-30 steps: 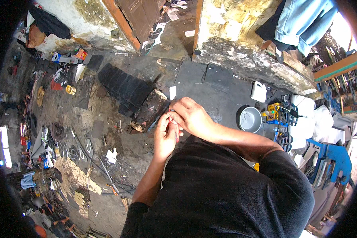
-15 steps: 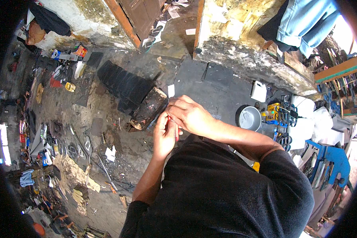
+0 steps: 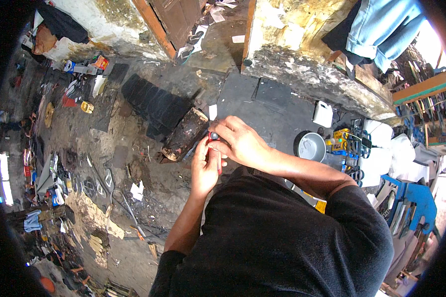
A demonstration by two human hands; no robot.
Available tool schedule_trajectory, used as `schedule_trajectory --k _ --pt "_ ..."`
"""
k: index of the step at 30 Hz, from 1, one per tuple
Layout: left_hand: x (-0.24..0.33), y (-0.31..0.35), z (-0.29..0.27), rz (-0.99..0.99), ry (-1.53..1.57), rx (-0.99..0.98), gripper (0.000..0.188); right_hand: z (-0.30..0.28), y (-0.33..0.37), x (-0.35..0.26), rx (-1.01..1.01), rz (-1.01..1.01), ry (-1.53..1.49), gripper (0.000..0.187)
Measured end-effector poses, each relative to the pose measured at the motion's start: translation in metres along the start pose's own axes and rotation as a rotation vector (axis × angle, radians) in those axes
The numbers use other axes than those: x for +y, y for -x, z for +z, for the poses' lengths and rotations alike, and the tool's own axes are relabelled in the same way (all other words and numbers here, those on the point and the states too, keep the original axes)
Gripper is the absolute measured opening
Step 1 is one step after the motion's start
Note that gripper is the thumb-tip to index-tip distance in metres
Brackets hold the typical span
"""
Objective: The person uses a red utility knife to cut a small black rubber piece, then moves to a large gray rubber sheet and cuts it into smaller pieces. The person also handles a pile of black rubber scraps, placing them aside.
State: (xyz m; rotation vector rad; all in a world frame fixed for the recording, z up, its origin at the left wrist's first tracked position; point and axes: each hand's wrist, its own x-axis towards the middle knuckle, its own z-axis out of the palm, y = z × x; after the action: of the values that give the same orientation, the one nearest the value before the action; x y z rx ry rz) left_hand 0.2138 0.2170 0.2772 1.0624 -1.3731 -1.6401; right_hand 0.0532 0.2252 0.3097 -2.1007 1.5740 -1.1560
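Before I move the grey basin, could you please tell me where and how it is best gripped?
I would grip the grey basin by its rim, coming from above on the left: its round mouth opens upward, leaving an edge to pinch, whereas yellow and blue clutter sits close on its right.

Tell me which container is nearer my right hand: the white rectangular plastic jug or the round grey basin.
The round grey basin, wide and open-topped; the white plastic jug sits farther from your right hand.

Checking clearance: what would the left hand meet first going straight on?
The left hand holds a red object; straight on, the right hand likely comes first, though depth is unclear.
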Motion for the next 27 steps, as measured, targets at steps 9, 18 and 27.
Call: schedule_trajectory --k 9,18,27 --pt "-0.01 0.001 -0.01 -0.045 0.014 -0.012 0.033 0.01 0.005 0.006 -0.027 -0.064 -0.018 0.025" --pt "-0.014 0.001 -0.015 -0.039 0.115 -0.099 0.031 0.017 0.004 0.011 -0.022 -0.184 -0.037 0.026" --pt "-0.011 -0.002 -0.02 -0.056 0.159 -0.185 0.033 0.017 0.004 0.012 -0.071 -0.197 -0.046 0.021"
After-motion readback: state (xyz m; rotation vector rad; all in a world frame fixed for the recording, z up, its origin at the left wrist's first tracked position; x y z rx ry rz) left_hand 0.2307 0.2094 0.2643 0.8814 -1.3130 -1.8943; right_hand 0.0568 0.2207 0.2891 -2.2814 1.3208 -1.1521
